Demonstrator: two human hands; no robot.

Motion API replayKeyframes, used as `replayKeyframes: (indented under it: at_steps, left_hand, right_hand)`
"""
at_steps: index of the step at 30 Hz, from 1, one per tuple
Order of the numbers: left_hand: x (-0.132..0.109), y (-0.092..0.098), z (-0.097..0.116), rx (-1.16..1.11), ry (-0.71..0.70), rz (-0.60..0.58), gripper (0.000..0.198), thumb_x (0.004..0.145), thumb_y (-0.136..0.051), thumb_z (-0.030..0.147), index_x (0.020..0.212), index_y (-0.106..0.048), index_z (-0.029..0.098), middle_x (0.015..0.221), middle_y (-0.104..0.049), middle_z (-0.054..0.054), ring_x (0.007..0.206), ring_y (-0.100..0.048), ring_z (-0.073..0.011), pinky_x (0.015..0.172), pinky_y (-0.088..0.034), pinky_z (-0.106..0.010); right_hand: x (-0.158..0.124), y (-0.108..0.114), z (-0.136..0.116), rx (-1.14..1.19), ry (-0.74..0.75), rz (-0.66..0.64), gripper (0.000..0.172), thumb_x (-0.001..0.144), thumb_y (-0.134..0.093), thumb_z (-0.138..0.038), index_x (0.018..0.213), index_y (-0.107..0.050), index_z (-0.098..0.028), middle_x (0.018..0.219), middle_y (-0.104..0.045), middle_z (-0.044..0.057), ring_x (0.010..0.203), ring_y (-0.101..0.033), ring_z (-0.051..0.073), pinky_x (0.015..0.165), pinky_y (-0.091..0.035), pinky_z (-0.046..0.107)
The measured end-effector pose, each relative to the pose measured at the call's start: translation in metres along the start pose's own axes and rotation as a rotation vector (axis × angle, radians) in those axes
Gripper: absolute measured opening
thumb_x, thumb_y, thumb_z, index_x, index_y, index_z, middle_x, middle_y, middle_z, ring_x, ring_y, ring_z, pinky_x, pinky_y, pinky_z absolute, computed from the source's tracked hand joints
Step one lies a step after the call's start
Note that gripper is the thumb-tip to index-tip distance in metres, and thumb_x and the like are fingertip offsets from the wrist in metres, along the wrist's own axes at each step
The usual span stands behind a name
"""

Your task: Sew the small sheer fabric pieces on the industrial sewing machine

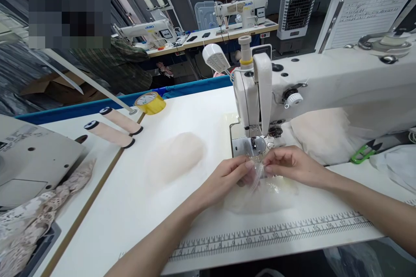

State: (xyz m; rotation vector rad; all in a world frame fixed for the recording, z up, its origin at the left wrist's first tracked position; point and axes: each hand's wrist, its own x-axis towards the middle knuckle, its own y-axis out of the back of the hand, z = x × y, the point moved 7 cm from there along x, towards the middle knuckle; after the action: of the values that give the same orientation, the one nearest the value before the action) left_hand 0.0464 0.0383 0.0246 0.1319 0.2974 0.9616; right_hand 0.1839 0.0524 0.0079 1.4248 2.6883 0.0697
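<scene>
While fabric drapes the table, machines stand beyond.

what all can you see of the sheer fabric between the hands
Whitish and see-through, the fabric has narrow pale lines along a band. The left hand and right hand pinch it in front of the metal plate; the left one shows partly through. The rest spreads over the table, its outline unclear.

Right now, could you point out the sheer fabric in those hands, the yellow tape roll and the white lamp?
Sheer fabric point(256, 181), head camera view: on its bunched strip.
Yellow tape roll point(154, 105), head camera view: on its curved outer side.
White lamp point(215, 57), head camera view: on its broad head.
</scene>
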Motion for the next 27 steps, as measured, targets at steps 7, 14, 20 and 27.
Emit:
replayKeyframes:
  at_steps: [7, 14, 20, 27]
  left_hand:
    - [0.002, 0.001, -0.004, 0.076, -0.002, -0.008, 0.020, 0.080, -0.064, 0.034, 0.077, -0.056, 0.016, 0.077, -0.059, -0.001, 0.073, -0.055, -0.0143, 0.066, -0.044, -0.027]
    - [0.002, 0.008, -0.007, -0.124, 0.032, 0.083, 0.024, 0.081, -0.064, 0.038, 0.080, -0.051, 0.018, 0.067, -0.059, 0.001, 0.063, -0.058, -0.0125, 0.062, -0.047, -0.028]
    - [0.002, 0.009, -0.008, -0.199, 0.052, 0.089, 0.025, 0.079, -0.068, 0.037, 0.080, -0.050, 0.018, 0.066, -0.059, 0.002, 0.062, -0.059, -0.0121, 0.062, -0.048, -0.027]
    - [0.002, 0.008, -0.008, -0.199, 0.041, 0.081, 0.022, 0.080, -0.067, 0.033, 0.079, -0.052, 0.017, 0.067, -0.061, 0.001, 0.064, -0.059, -0.0115, 0.062, -0.047, -0.025]
  right_hand:
    - [0.001, 0.002, 0.001, 0.025, -0.019, 0.018, 0.012, 0.080, -0.065, -0.030, 0.082, -0.065, -0.018, 0.069, -0.060, -0.003, 0.064, -0.055, 0.010, 0.062, -0.045, 0.026]
    - [-0.001, 0.004, -0.005, -0.054, -0.051, -0.117, 0.023, 0.081, -0.065, -0.041, 0.091, -0.068, -0.020, 0.082, -0.066, 0.001, 0.075, -0.060, 0.015, 0.069, -0.048, 0.031]
    - [-0.001, 0.009, -0.003, -0.126, -0.038, -0.112, 0.026, 0.078, -0.067, -0.043, 0.091, -0.069, -0.020, 0.082, -0.068, 0.003, 0.074, -0.059, 0.016, 0.066, -0.047, 0.032]
    - [0.000, 0.011, -0.003, -0.135, -0.045, -0.092, 0.024, 0.077, -0.068, -0.041, 0.089, -0.070, -0.020, 0.066, -0.057, -0.002, 0.059, -0.046, 0.010, 0.052, -0.033, 0.025]
